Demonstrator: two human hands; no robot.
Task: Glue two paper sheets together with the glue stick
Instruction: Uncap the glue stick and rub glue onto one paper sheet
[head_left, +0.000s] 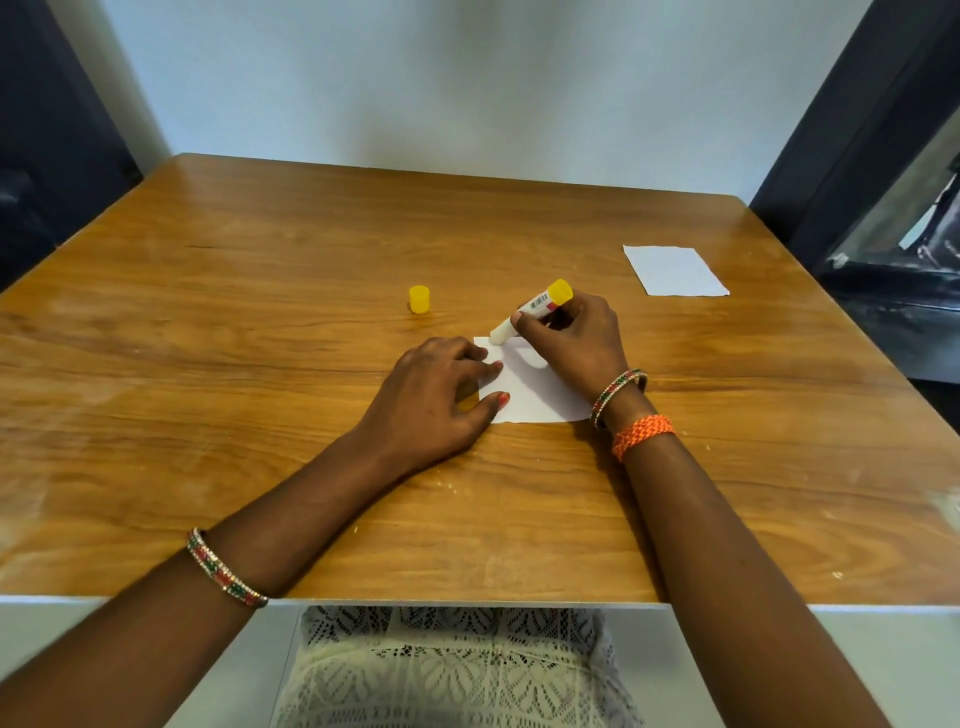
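A small white paper sheet (535, 395) lies flat near the middle of the wooden table (260, 312). My left hand (436, 395) rests on the sheet's left edge with fingers spread, pressing it down. My right hand (576, 338) grips an uncapped glue stick (535, 309), white body with a yellow end, tilted so its tip touches the sheet's far left corner. The stick's yellow cap (420, 299) stands alone on the table beyond my left hand. A second white paper sheet (674, 271) lies flat at the far right of the table.
A pale wall rises behind the table's far edge. Dark furniture stands to the left and a dark frame with a cluttered area to the right. The table's white front edge (883, 613) is close to my body.
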